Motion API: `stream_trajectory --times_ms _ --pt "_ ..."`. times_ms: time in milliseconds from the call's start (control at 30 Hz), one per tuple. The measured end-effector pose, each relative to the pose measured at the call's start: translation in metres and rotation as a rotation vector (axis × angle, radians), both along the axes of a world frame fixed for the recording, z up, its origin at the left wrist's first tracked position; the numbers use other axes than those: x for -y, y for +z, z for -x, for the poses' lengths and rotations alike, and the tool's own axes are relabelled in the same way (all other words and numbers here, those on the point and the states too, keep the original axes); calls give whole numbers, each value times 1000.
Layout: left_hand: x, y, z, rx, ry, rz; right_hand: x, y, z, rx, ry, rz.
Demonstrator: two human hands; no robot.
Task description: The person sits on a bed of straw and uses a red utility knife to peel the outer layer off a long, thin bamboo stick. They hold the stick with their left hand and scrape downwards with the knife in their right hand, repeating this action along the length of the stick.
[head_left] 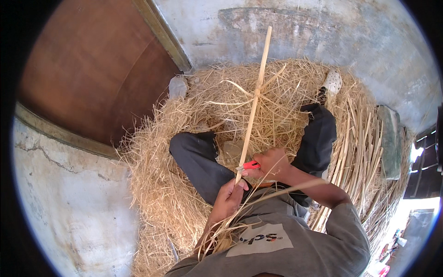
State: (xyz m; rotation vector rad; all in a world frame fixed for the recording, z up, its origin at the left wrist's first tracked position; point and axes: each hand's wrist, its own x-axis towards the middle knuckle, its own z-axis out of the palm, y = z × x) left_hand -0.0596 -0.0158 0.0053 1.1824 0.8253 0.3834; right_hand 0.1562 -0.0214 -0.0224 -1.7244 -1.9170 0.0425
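A long pale bamboo strip (253, 111) slants up from my lap toward the wall. My left hand (228, 197) is closed around its lower end, close to my body. Just above, my right hand (272, 164) grips a red utility knife (251, 165), its blade end against the strip. Thin peeled slivers (230, 86) curl out from the strip farther along its length. More long shavings (226, 231) lie over my left forearm and shirt.
A thick heap of shavings (161, 198) covers the floor around my legs. Long split strips (355, 161) lie to the right, beside a greenish block (390, 143). A worn wall (314, 32) stands ahead, with a brown door panel (97, 69) at the left.
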Motion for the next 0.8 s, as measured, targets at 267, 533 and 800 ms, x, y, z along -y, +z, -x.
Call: stream_trajectory --times_ms 267,533,800 --pt "2 2 3 -40 -13 -20 -10 -9 -10 -75 -76 -25" --pt "6 0 3 1 -14 -16 -30 4 -36 2 -212 -3" --pt "6 5 7 -15 -33 -97 -13 19 -20 21 28 -102"
